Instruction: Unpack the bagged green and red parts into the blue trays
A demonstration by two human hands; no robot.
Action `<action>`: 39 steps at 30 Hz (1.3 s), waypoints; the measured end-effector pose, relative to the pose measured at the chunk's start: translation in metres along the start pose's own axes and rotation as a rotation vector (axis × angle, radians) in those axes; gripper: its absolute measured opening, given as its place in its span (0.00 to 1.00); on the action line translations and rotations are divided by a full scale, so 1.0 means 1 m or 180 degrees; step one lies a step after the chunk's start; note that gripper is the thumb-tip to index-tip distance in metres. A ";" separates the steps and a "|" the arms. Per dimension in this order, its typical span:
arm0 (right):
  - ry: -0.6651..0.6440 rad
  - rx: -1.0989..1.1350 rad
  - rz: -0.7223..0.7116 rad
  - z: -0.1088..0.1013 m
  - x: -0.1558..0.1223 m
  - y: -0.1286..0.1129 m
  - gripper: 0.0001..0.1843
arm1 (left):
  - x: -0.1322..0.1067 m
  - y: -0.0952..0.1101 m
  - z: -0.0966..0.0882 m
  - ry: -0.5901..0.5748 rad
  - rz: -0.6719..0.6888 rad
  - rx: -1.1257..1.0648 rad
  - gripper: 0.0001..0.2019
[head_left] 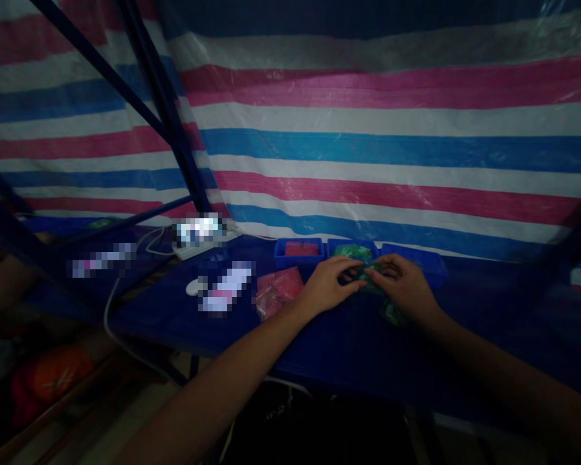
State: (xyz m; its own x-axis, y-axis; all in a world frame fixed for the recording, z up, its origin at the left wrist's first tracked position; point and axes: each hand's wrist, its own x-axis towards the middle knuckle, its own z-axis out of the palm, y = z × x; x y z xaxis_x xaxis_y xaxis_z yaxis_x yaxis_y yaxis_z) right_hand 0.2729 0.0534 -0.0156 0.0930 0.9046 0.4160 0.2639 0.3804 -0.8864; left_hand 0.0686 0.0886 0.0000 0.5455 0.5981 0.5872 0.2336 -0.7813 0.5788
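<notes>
My left hand [330, 282] and my right hand [403, 283] meet over the blue table [348, 349], fingers pinched together on a small green packet [370, 276] held between them. Another green packet [392, 314] lies under my right wrist. A bag of red pieces [279, 292] rests just left of my left hand. Behind the hands stand three blue trays: one with red pieces [300, 251], one with green pieces [352, 250], and a third [419, 258] whose contents are too dark to see.
A striped red, white and blue tarp [368, 142] hangs behind the table. Dark metal poles [164, 110] cross at the left. A white power strip [198, 242], a white cable [111, 310] and blurred items lie on the table's left. Orange bags [53, 374] sit low left.
</notes>
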 end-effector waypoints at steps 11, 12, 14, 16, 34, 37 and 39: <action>-0.0486 0.0626 0.0166 0.001 -0.004 -0.007 0.18 | -0.001 0.000 -0.003 0.0077 -0.0248 -0.0014 0.19; -0.0486 0.0709 0.0164 0.002 -0.004 -0.007 0.18 | -0.001 0.000 -0.003 0.0060 -0.0246 0.0044 0.18; -0.0424 0.0724 0.0111 0.002 -0.004 -0.005 0.19 | 0.000 -0.001 -0.004 0.0030 -0.0248 0.0164 0.15; -0.0300 0.0562 0.0021 0.003 -0.004 -0.004 0.20 | 0.001 0.000 -0.005 0.0032 -0.0242 0.0246 0.14; -0.0276 0.0210 0.0295 -0.001 0.002 0.007 0.21 | -0.001 -0.004 0.003 0.0262 -0.0490 -0.0502 0.20; 0.0051 -0.0019 0.0224 -0.004 0.006 0.012 0.20 | -0.002 -0.001 0.004 0.0292 -0.0182 -0.0132 0.18; 0.0108 -0.0087 0.0159 -0.005 0.006 0.012 0.20 | -0.003 0.000 0.004 0.0107 -0.0098 -0.0056 0.21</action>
State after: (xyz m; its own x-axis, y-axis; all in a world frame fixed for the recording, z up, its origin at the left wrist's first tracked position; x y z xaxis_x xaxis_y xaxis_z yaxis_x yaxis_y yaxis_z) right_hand 0.2818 0.0625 -0.0225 0.1391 0.9152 0.3783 0.2841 0.3291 -0.9005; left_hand 0.0704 0.0859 -0.0044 0.5108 0.6277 0.5874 0.2357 -0.7593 0.6065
